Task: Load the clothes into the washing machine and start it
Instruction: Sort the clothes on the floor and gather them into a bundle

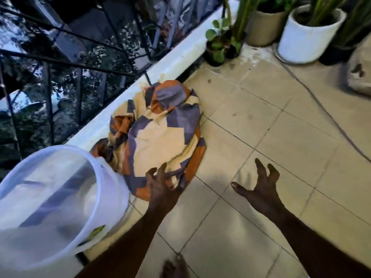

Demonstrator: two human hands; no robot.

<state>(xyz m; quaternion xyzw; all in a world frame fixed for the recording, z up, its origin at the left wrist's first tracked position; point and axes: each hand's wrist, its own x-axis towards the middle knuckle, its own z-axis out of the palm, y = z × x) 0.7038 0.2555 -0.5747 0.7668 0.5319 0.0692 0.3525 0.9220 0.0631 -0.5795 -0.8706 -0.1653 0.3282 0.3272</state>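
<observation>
Bundled clothes, patterned in cream, purple and orange, heaped on the tiled floor at centre frame, pressed against the white kerb below the black railing. Likely dumped there for sorting or carrying, judging by the loose, knotted look of the cloth.

Left hand low at centre, fingers curled like a claw at the near edge of the bundle, touching or digging into the fabric; grip closing but not clearly clamped. Right hand to the right, fingers spread apart, holding nothing, hovering over bare tile near the bundle. Probably set wide to come in from the other side for a two-handed scoop, since the heap looks too bulky for one hand.

Translucent white bucket in the lower left, tilted and blurred, mouth toward the camera, just beside the bundle; contents unclear. Potted plants along the upper right. No washing machine in view, so loading not yet begun.
</observation>
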